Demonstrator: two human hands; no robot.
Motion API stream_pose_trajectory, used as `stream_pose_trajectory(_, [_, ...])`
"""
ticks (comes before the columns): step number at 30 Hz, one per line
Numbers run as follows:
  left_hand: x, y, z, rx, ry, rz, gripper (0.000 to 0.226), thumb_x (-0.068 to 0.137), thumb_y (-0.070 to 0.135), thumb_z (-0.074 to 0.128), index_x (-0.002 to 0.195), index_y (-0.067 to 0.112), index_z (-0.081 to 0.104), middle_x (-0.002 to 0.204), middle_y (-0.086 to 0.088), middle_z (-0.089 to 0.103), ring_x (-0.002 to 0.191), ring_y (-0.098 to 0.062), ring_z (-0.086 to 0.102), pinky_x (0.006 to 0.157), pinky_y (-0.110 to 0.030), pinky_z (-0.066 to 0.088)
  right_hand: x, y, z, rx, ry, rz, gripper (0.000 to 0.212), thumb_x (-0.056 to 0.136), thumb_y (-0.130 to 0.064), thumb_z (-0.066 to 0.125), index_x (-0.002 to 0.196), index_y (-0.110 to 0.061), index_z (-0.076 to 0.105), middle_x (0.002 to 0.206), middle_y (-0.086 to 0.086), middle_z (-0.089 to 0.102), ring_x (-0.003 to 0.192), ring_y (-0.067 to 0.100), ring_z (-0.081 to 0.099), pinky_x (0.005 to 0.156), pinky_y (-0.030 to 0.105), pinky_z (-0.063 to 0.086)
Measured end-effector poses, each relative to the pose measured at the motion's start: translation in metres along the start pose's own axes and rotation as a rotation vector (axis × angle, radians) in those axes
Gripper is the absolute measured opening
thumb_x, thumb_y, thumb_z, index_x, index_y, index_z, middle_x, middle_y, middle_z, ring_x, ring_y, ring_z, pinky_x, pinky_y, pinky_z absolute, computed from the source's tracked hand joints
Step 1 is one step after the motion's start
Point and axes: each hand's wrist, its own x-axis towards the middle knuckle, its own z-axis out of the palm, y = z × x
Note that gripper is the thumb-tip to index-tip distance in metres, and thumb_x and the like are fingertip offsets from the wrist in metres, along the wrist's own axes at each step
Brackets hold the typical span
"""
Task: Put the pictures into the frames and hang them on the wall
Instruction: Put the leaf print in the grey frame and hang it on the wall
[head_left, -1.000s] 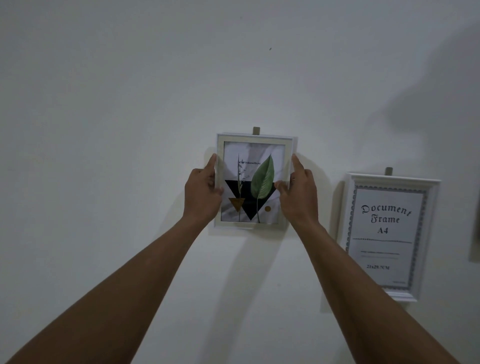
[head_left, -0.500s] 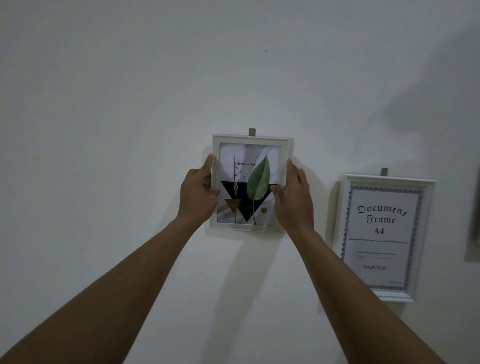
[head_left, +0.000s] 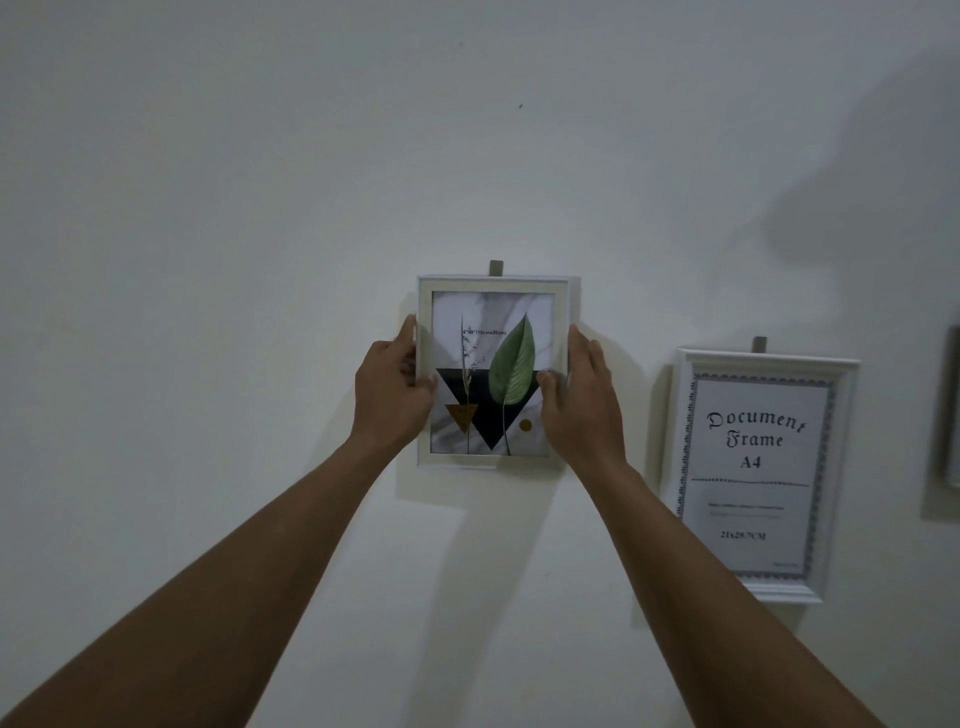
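Observation:
A small white frame (head_left: 496, 312) holding a picture of a green leaf over a black triangle rests flat against the white wall (head_left: 208, 260), just under a grey hook (head_left: 496, 268). My left hand (head_left: 392, 387) grips its left edge, thumb over the front. My right hand (head_left: 582, 397) grips its right edge the same way. A larger white frame (head_left: 763, 473) with a "Document Frame A4" sheet hangs to the right from its own grey hook (head_left: 759, 344).
The edge of a darker frame (head_left: 949, 410) shows at the far right border. A small dark speck (head_left: 520, 106) marks the wall above the leaf frame. Bare wall stretches to the left and above.
Both hands have slid the leaf frame slightly down and left against the wall, so more of the grey hook shows above its top edge. The grip is the same.

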Motion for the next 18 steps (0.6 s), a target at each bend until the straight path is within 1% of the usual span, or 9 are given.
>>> stream_pose_trajectory(3, [0.0010, -0.0022, 0.0010, -0.008, -0.005, -0.022, 0.072, 0.087, 0.009, 0.066, 0.150, 0.021, 0.033, 0.097, -0.003, 0.051, 0.098, -0.017, 0.053, 0.085, -0.020, 0.037, 0.0008, 0.0001, 0.0005, -0.006, -0.007, -0.003, 0.062, 0.104, -0.028, 0.045, 0.156, -0.013, 0.015, 0.163, 0.006, 0.019, 0.152, 0.021, 0.006, 0.121, 0.049, 0.020])
stream_pose_trajectory(5, [0.0017, -0.0028, 0.0013, -0.017, -0.001, -0.028, 0.072, 0.087, 0.009, 0.066, 0.150, 0.023, 0.033, 0.096, -0.002, 0.051, 0.095, -0.015, 0.053, 0.085, -0.020, 0.038, 0.0018, 0.0011, 0.0007, -0.007, -0.008, -0.001, 0.062, 0.104, -0.027, 0.045, 0.156, -0.013, 0.016, 0.162, 0.005, 0.019, 0.152, 0.020, 0.006, 0.120, 0.050, 0.021])
stream_pose_trajectory(8, [0.0015, -0.0019, 0.0004, -0.015, -0.005, -0.012, 0.072, 0.088, 0.008, 0.065, 0.150, 0.022, 0.032, 0.084, 0.010, 0.046, 0.095, -0.016, 0.052, 0.084, -0.021, 0.039, 0.0030, 0.0023, 0.0023, -0.006, 0.005, -0.006, 0.062, 0.104, -0.027, 0.046, 0.156, -0.013, 0.017, 0.162, 0.004, 0.020, 0.151, 0.021, 0.009, 0.119, 0.050, 0.024])
stream_pose_trajectory(11, [0.0018, -0.0019, -0.0007, -0.018, -0.007, 0.011, 0.072, 0.088, 0.007, 0.065, 0.150, 0.021, 0.032, 0.082, 0.018, 0.041, 0.098, -0.020, 0.054, 0.084, -0.022, 0.038, 0.0037, 0.0021, 0.0045, -0.012, 0.026, -0.014, 0.062, 0.103, -0.027, 0.048, 0.155, -0.013, 0.020, 0.161, 0.004, 0.022, 0.150, 0.023, 0.014, 0.117, 0.051, 0.028])
stream_pose_trajectory(13, [0.0024, -0.0026, -0.0010, -0.012, -0.010, 0.012, 0.071, 0.089, 0.008, 0.065, 0.150, 0.022, 0.032, 0.081, 0.016, 0.043, 0.098, -0.020, 0.054, 0.082, -0.021, 0.037, 0.0037, 0.0020, 0.0053, -0.013, 0.035, -0.012, 0.061, 0.103, -0.027, 0.048, 0.155, -0.013, 0.020, 0.160, 0.003, 0.022, 0.150, 0.023, 0.014, 0.117, 0.051, 0.029])
stream_pose_trajectory(16, [0.0041, -0.0029, -0.0009, -0.001, -0.012, 0.015, 0.070, 0.089, 0.008, 0.065, 0.150, 0.022, 0.033, 0.086, 0.006, 0.049, 0.098, -0.021, 0.054, 0.082, -0.022, 0.038, 0.0033, 0.0030, 0.0053, -0.010, 0.041, 0.000, 0.058, 0.105, -0.025, 0.044, 0.155, -0.011, 0.019, 0.162, 0.002, 0.021, 0.151, 0.020, 0.009, 0.120, 0.048, 0.024])
stream_pose_trajectory(18, [0.0056, -0.0022, -0.0007, 0.004, -0.012, 0.014, 0.071, 0.088, 0.007, 0.066, 0.150, 0.021, 0.033, 0.085, 0.006, 0.049, 0.097, -0.022, 0.055, 0.082, -0.023, 0.039, 0.0039, 0.0037, 0.0048, -0.019, 0.045, -0.003, 0.056, 0.105, -0.023, 0.043, 0.155, -0.010, 0.020, 0.162, 0.002, 0.021, 0.152, 0.018, 0.008, 0.121, 0.047, 0.023])
